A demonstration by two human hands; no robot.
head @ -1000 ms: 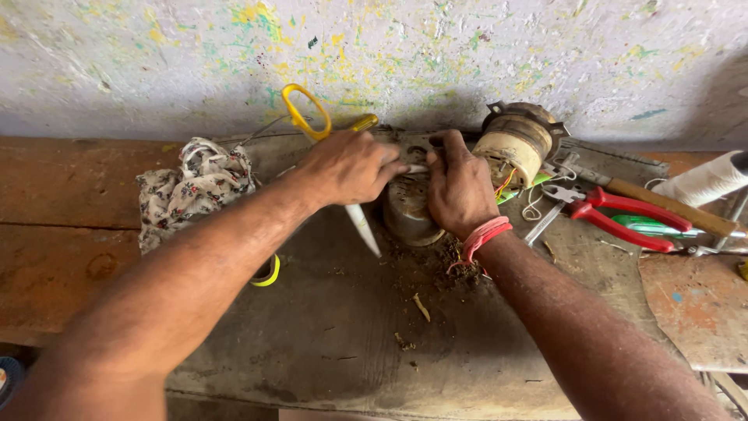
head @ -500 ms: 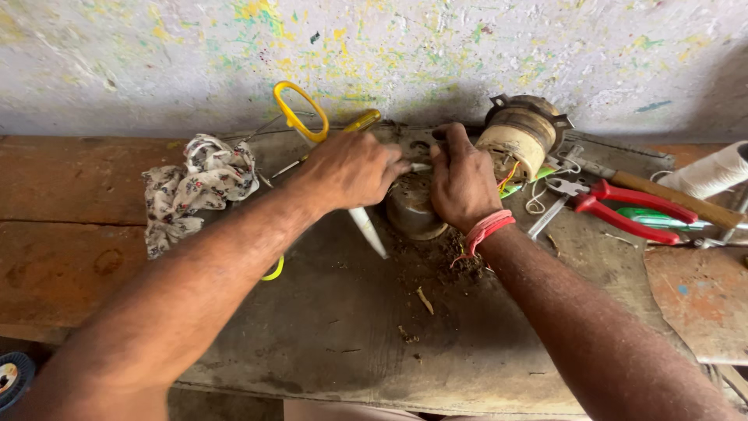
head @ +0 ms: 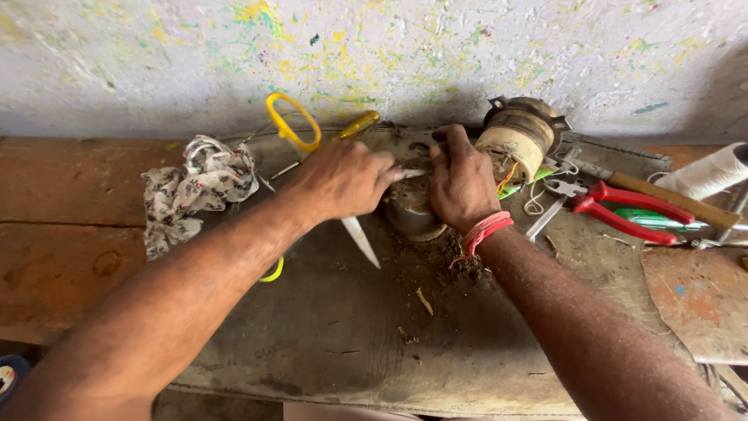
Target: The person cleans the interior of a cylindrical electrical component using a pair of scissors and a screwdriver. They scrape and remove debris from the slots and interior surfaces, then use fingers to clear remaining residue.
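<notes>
My left hand (head: pixel 341 178) grips a slim tool with a pale handle (head: pixel 360 238); its tip pokes toward a round grey metal part (head: pixel 411 213) on the dark mat (head: pixel 327 335). My right hand (head: pixel 461 181), with a red thread band on the wrist, is clamped over that metal part and holds it down. The tool's tip and most of the part are hidden under my fingers. Dirt and small crumbs lie just in front of the part.
A motor winding wrapped in pale tape (head: pixel 520 139) stands behind my right hand. Yellow-handled scissors (head: pixel 294 125) and a patterned rag (head: pixel 196 187) lie at the left. Red-handled pliers (head: pixel 623 207), a wooden-handled tool (head: pixel 670 199) and a white thread spool (head: pixel 710 171) lie at the right.
Both hands stay on the metal part, with the left hand shifting slightly as it works the tool. The camera view has drifted a little.
</notes>
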